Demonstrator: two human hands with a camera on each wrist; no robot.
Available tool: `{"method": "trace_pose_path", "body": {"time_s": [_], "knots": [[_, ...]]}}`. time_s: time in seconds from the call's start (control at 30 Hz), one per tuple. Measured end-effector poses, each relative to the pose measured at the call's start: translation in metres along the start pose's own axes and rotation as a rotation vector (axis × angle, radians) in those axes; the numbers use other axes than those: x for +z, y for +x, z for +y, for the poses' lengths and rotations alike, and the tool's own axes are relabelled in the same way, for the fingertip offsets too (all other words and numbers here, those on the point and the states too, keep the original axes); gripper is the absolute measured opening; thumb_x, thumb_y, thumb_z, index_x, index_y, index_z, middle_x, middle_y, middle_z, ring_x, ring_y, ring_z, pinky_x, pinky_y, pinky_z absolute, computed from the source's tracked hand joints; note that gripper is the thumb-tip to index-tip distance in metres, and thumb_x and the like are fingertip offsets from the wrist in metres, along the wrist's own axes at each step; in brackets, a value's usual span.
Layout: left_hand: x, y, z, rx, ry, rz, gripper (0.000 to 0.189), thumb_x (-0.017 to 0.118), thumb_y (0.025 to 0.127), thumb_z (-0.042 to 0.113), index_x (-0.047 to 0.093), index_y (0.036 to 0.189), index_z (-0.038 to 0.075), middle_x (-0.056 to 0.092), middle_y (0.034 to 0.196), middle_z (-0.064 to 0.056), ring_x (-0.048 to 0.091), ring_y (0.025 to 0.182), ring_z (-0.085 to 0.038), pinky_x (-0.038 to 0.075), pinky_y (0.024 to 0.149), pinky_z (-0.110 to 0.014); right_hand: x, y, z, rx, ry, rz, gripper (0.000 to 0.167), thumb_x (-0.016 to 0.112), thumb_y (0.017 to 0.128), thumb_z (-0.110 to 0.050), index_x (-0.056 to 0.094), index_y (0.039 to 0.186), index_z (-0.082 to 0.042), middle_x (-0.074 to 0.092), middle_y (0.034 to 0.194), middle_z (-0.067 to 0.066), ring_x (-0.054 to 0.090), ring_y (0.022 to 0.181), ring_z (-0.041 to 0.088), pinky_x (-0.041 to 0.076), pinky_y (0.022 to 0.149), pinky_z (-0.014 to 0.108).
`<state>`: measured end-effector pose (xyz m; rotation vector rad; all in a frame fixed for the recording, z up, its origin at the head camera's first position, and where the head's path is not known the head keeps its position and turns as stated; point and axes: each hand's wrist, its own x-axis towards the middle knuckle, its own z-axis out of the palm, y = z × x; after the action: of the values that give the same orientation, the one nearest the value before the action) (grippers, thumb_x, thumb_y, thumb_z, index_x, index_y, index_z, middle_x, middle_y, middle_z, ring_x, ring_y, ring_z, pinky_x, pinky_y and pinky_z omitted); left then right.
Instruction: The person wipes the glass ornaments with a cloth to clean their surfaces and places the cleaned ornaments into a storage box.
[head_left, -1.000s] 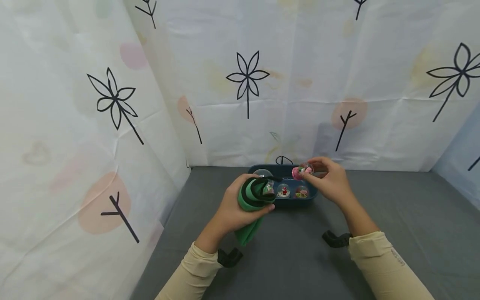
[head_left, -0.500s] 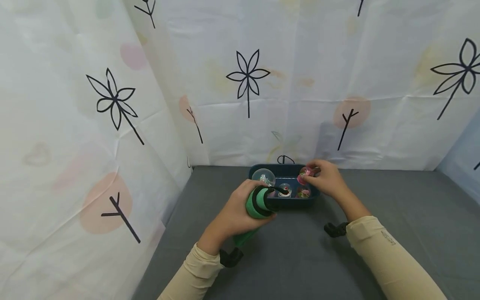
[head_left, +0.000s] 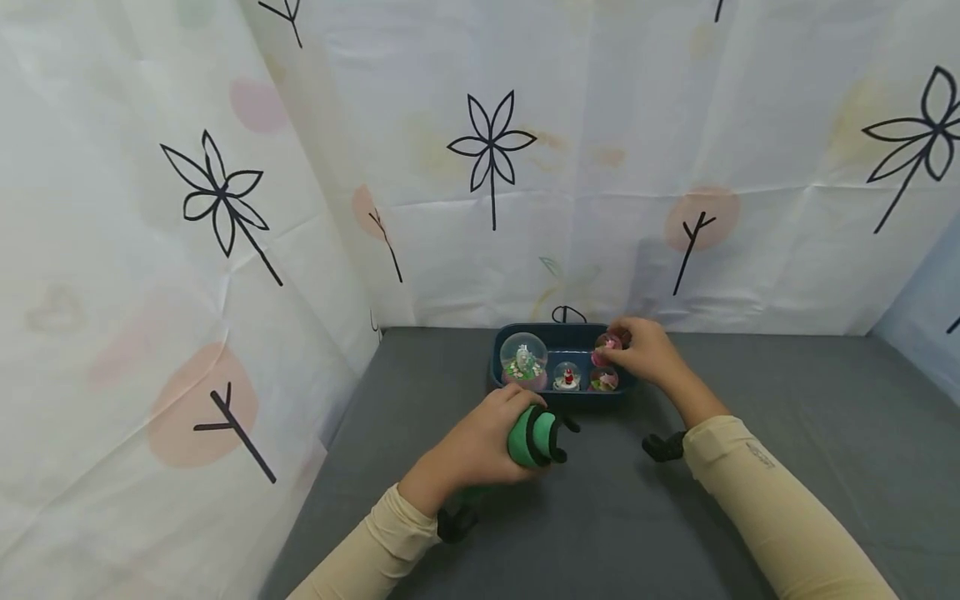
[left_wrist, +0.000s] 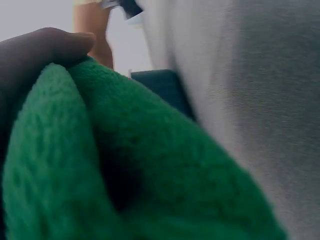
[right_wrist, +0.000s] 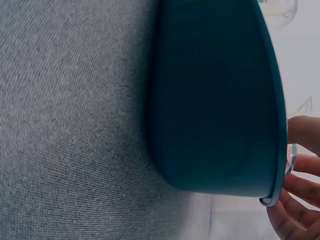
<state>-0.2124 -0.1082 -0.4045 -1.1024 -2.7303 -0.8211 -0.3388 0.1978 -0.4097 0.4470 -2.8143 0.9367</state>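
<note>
My left hand [head_left: 480, 442] grips a bunched green towel [head_left: 534, 437] with dark edging, held over the grey table in front of the tray. Its fuzzy folds [left_wrist: 165, 150] fill most of the left wrist view. At the right end of the dark blue tray [head_left: 566, 399], my right hand [head_left: 647, 350] holds a small pink snow globe [head_left: 604, 344] between thumb and fingers. In the right wrist view the tray wall hides most of that globe, with fingertips right at the rim. Inside the tray also sit a large snow globe [head_left: 524, 360] and two small ones, a white-based one [head_left: 567, 377] and a pinkish one [head_left: 603, 380].
The grey cloth-covered table [head_left: 592, 517] extends in front of the tray and to both sides. Close behind the tray hangs a white patterned curtain [head_left: 465, 275], with more of it along the left. Dark straps [head_left: 663, 447] show near both wrists.
The right hand has lowered the pink snow globe into the tray's back right part. My left hand with the towel has come down toward me, uncovering the large snow globe.
</note>
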Motion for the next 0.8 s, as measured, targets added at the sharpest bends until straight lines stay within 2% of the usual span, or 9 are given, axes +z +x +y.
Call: {"method": "trace_pose_path", "body": {"time_s": [0.23, 0.4, 0.57, 0.8], "knots": [[0.014, -0.002, -0.001, -0.012, 0.084, -0.087, 0.076, 0.097, 0.075, 0.036, 0.06, 0.139, 0.018, 0.06, 0.128, 0.0, 0.054, 0.11, -0.016, 0.056, 0.088, -0.026, 0.0, 0.006, 0.002, -0.023, -0.037, -0.037, 0.037, 0.077, 0.097, -0.017, 0.07, 0.123, 0.007, 0.072, 0.111, 0.025, 0.068, 0.098, 0.037, 0.057, 0.086, 0.057], [0.024, -0.004, -0.002, -0.046, 0.112, -0.162, 0.089, 0.099, 0.071, 0.046, 0.057, 0.145, 0.019, 0.058, 0.129, 0.0, 0.053, 0.11, -0.015, 0.056, 0.089, -0.025, 0.001, 0.009, 0.001, -0.03, -0.058, -0.068, 0.034, 0.074, 0.098, -0.014, 0.069, 0.124, 0.008, 0.072, 0.112, 0.025, 0.067, 0.1, 0.038, 0.056, 0.089, 0.058], [0.028, -0.007, -0.001, -0.072, 0.102, -0.201, 0.104, 0.1, 0.066, 0.056, 0.052, 0.151, 0.02, 0.056, 0.134, 0.0, 0.053, 0.114, -0.014, 0.055, 0.093, -0.027, -0.001, 0.011, -0.001, -0.035, -0.062, -0.109, 0.036, 0.076, 0.099, -0.017, 0.069, 0.124, 0.008, 0.071, 0.116, 0.027, 0.067, 0.106, 0.041, 0.056, 0.093, 0.061], [0.027, -0.011, -0.001, -0.101, 0.063, -0.221, 0.103, 0.099, 0.067, 0.057, 0.051, 0.151, 0.022, 0.054, 0.138, 0.0, 0.052, 0.117, -0.015, 0.056, 0.094, -0.03, -0.001, 0.014, -0.001, -0.046, -0.094, -0.139, 0.041, 0.079, 0.097, -0.02, 0.069, 0.125, 0.009, 0.071, 0.118, 0.027, 0.068, 0.106, 0.04, 0.056, 0.093, 0.06]]}}
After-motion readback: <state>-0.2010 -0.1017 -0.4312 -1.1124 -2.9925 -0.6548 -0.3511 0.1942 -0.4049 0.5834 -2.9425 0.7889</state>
